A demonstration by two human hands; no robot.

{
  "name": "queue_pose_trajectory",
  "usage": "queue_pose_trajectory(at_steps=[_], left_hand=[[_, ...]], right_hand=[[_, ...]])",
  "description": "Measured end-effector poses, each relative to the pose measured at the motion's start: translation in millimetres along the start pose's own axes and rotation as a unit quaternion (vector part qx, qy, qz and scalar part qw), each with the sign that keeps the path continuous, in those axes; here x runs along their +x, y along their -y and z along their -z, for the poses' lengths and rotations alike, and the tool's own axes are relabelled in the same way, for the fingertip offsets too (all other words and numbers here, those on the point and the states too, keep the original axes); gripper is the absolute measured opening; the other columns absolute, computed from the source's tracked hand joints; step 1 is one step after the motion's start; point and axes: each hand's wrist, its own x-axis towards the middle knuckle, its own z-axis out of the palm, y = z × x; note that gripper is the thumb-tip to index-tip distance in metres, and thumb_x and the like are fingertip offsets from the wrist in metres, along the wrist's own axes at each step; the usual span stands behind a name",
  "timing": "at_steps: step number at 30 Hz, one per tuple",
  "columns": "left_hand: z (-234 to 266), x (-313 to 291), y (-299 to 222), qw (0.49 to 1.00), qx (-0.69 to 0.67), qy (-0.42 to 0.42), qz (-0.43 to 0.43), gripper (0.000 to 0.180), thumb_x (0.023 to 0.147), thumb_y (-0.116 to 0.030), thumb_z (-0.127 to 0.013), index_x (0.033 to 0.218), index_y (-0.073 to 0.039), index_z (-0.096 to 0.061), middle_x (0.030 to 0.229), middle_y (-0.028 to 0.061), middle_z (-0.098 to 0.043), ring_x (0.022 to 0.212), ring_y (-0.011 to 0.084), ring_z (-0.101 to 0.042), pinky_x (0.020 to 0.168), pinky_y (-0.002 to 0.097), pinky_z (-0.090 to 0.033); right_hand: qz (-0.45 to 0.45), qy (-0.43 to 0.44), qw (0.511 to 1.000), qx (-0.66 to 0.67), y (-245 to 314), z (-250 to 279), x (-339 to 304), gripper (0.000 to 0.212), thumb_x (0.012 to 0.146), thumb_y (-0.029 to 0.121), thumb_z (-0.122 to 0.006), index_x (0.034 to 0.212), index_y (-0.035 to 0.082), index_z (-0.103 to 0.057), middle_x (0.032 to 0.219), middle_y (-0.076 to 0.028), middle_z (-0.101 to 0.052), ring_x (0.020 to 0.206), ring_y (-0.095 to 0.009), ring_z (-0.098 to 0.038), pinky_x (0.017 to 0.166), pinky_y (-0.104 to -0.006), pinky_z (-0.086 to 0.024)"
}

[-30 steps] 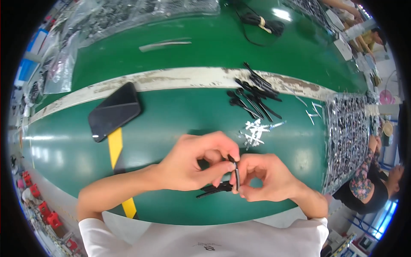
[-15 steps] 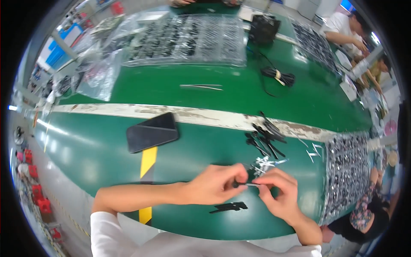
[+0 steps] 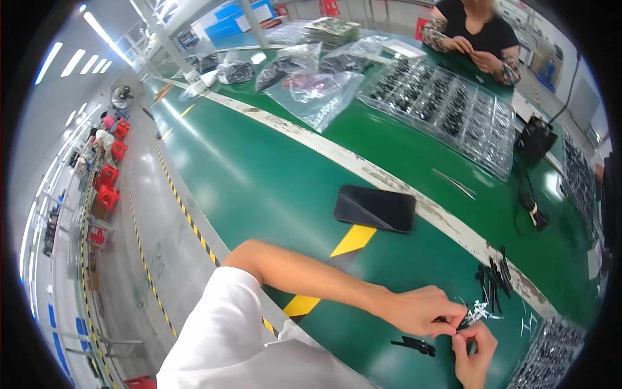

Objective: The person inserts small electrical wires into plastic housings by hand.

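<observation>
Pinching a mostly hidden black part [image 3: 461, 326] between fingertips of left hand [image 3: 420, 312] and right hand [image 3: 476, 349], apparently working it closely, and probably needing a steady two-handed hold for the next adjustment

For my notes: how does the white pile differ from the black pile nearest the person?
The white pile is jumbled; the black pile lies roughly aligned. The black pile's pieces look longer than the white pile's. The white pile lies nearer the white strip than the black pile. Both rest on the table.
</observation>
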Motion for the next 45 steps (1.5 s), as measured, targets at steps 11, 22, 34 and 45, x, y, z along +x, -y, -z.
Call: queue_pose_trajectory(at_steps=[11, 22, 34, 45], left_hand=[[-1.0, 2.6, -2.0, 0.995, -0.093, -0.008, -0.045, 0.01, 0.096, -0.004, -0.057, 0.087, -0.002, -0.051, 0.073, 0.0059, -0.071, 0.056, 0.0167, -0.069, 0.048, 0.0282, -0.049], [6.9, 3.4, -7.8, 0.975, -0.204, 0.046, 0.076, 0.006, 0.1, -0.005, -0.05, 0.099, 0.0, -0.051, 0.089, 0.012, -0.074, 0.062, 0.0184, -0.071, 0.05, 0.028, -0.052], [20.7, 3.7, -5.5, 0.968, -0.195, 0.111, 0.112, 0.016, 0.104, -0.018, -0.057, 0.101, -0.003, -0.055, 0.092, 0.0071, -0.075, 0.071, 0.0121, -0.071, 0.057, 0.0255, -0.053], [1.7, 12.7, -12.5, 0.965, -0.212, -0.064, 0.142, 0.011, 0.098, -0.01, -0.067, 0.1, 0.001, -0.067, 0.091, 0.0046, -0.062, 0.062, 0.0091, -0.063, 0.052, 0.0239, -0.044]], right_hand=[[0.063, 0.055, 0.997, -0.004, 27.7, 14.0, 12.3, 0.008, 0.091, -0.004, -0.067, 0.097, -0.009, -0.07, 0.078, -0.013, -0.069, 0.065, -0.018, -0.066, 0.058, -0.0268, -0.049], [0.011, 0.046, 0.997, 0.062, 19.9, 17.7, 12.3, 0.01, 0.094, 0.0, -0.064, 0.096, -0.008, -0.07, 0.079, -0.012, -0.068, 0.063, -0.016, -0.062, 0.058, -0.026, -0.047], [0.008, -0.054, 0.996, 0.066, 7.7, 5.0, 11.8, 0.009, 0.08, -0.007, -0.073, 0.089, -0.004, -0.075, 0.071, -0.011, -0.069, 0.063, -0.015, -0.067, 0.055, -0.0245, -0.049], [-0.04, -0.014, 0.998, 0.038, 12.0, -7.2, -0.4, 0.069, 0.083, 0.005, -0.08, 0.142, 0.004, -0.045, 0.099, -0.008, -0.073, 0.065, -0.012, -0.065, 0.056, -0.0243, -0.054]])
